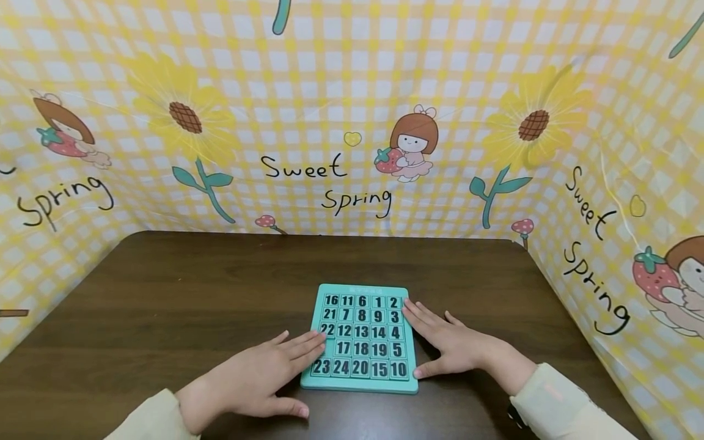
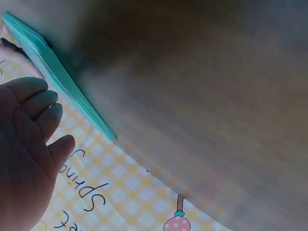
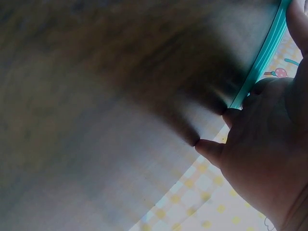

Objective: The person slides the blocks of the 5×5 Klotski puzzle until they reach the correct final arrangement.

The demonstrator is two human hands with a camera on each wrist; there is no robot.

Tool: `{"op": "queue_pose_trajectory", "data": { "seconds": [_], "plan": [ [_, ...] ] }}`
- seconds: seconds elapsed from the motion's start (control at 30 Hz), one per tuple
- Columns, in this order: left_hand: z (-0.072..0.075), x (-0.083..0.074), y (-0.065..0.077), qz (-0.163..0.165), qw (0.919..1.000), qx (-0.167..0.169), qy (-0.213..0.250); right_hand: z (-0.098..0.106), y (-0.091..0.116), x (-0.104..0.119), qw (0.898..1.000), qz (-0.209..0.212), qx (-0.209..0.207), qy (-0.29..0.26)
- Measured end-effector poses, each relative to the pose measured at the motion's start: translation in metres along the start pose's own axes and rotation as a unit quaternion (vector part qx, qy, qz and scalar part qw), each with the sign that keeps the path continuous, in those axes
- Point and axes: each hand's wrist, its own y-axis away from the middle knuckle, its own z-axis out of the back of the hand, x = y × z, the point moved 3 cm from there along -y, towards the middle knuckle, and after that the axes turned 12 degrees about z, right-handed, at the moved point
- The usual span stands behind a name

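A turquoise sliding number puzzle (image 1: 360, 386) lies flat on the table, its square tiles printed with black numbers. One vacant slot (image 1: 329, 349) shows in the left column, between tiles 22 and 23. My left hand (image 1: 261, 374) reaches over the left rim with straight fingers, the tips at tile 22 and the slot; its thumb is spread apart on the near side. Against the right edge, my right hand (image 1: 453, 343) has its fingertips at the upper side and its thumb near the lower corner. In the right wrist view two fingertips (image 3: 204, 144) meet the tabletop.
The dark brown wooden table (image 1: 181, 293) extends around the puzzle. A yellow checked cloth (image 1: 308, 91) with flowers and lettering stands as a wall along the back and both sides. Light sleeves (image 1: 561, 400) cover both forearms.
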Motion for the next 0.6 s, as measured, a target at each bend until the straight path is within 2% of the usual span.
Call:
{"op": "queue_pose_trajectory", "data": {
  "seconds": [0.3,0.6],
  "plan": [
    [0.001,0.012,-0.017,0.028,0.9988,0.033,0.020,0.000,-0.001,0.000,1.000,0.001,0.001,-0.001],
    [-0.004,0.014,-0.022,0.035,0.9974,0.058,0.025,0.000,0.000,0.000,1.000,0.001,0.000,-0.001]
  ]
}}
